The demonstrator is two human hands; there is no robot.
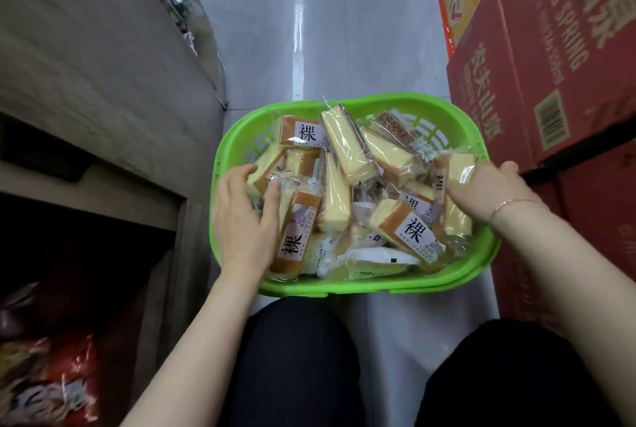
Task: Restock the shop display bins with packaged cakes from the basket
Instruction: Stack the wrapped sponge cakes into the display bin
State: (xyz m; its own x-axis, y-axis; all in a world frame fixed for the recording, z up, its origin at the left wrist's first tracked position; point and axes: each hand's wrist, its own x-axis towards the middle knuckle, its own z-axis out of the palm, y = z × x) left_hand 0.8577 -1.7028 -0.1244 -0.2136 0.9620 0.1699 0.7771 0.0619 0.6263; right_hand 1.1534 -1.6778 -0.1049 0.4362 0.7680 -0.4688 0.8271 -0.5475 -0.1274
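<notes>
Beyond and to the right of the right hand rises a stack of red cartons printed with white lettering; left of the left hand stands a grey wooden display unit with dark openings, red snack packets lying in the lowest one. Between both hands sits the green plastic basket on the pale floor, just ahead of the person's dark-trousered knees. It is heaped with packaged cakes, yellow sponge wedges in clear wrap, some with white labels. The left hand lies over the basket's left side, fingers loosely bent, thumb touching a labelled cake that lies just to its right. The right hand reaches in at the right rim, its fingers curled round a wrapped cake; a thin bracelet circles that wrist
</notes>
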